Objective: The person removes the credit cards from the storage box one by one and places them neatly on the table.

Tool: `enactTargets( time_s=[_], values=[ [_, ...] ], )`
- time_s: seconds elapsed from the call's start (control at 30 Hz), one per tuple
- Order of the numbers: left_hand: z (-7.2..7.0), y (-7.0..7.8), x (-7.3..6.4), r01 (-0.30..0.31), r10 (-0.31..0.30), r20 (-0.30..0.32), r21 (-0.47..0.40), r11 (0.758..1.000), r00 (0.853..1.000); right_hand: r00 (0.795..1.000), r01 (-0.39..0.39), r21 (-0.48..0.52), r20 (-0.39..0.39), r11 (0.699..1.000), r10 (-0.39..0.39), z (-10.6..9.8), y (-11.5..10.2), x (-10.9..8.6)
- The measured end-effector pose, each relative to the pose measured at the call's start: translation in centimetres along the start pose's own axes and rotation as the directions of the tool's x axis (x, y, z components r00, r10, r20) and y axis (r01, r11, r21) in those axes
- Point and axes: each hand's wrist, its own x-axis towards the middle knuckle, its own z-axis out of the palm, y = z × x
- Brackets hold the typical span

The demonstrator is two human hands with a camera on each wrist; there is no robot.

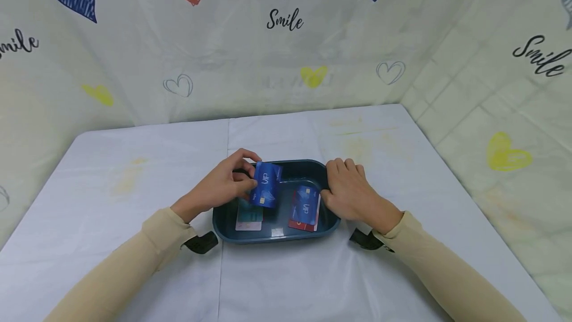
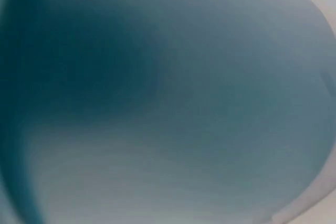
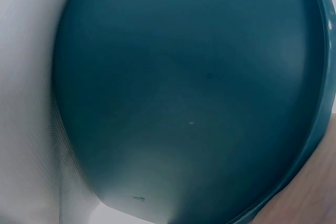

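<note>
A dark teal tray [image 1: 272,236] with raised walls sits on the table. My left hand [image 1: 228,183], over its left part, pinches a blue VIP card [image 1: 265,183] between thumb and fingers. Another blue edge [image 1: 279,172] shows behind that card. Below lie a teal card [image 1: 249,210] and a pale pinkish card [image 1: 248,226], partly covered. At the tray's right side, a second blue VIP card [image 1: 306,202] lies over a red card [image 1: 299,225]. My right hand [image 1: 350,188] grips the right rim. The right wrist view shows the tray's outer wall [image 3: 184,77]; the left wrist view is blurred teal.
A white cloth [image 1: 286,282] with a crease and faint yellow stains covers the table. Behind and to the right hangs a pale curtain [image 1: 232,48] printed with hearts and "Smile". Dark wrist-worn pieces [image 1: 201,243] show beneath both cuffs, near the tray.
</note>
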Motion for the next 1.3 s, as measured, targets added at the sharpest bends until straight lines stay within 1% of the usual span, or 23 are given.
enactTargets(
  time_s=[0.37, 0.63, 0.83, 0.97, 1.13, 1.3],
  values=[
    [-0.8, 0.1, -0.8, 0.014, -0.015, -0.035, -0.010, 1.000, 0.999, 1.000, 0.003, 0.003, -0.011, 1.000, -0.003, 0.0, -0.1, 0.0],
    [-1.7, 0.1, -1.4, 0.017, -0.018, -0.063, -0.015, 1.000, 0.998, 1.000, -0.001, 0.000, -0.001, 1.000, 0.001, 0.0, -0.1, 0.0],
    [-2.3, 0.3, -2.0, 0.030, -0.032, -0.086, -0.018, 0.999, 0.996, 1.000, -0.001, 0.001, 0.010, 1.000, 0.001, 0.0, -0.1, 0.1],
    [-2.5, 0.4, -2.4, 0.029, -0.031, -0.093, -0.018, 0.999, 0.995, 1.000, -0.006, -0.001, 0.010, 1.000, 0.006, 0.0, -0.1, 0.1],
    [-2.9, 0.3, -2.8, 0.031, -0.034, -0.097, -0.026, 0.999, 0.995, 1.000, -0.007, -0.002, 0.005, 1.000, 0.007, 0.1, -0.1, 0.0],
    [-3.3, 0.0, -3.1, 0.045, -0.046, -0.107, -0.011, 0.999, 0.993, 1.000, -0.011, -0.005, 0.006, 1.000, 0.011, 0.1, -0.2, 0.1]
  ],
)
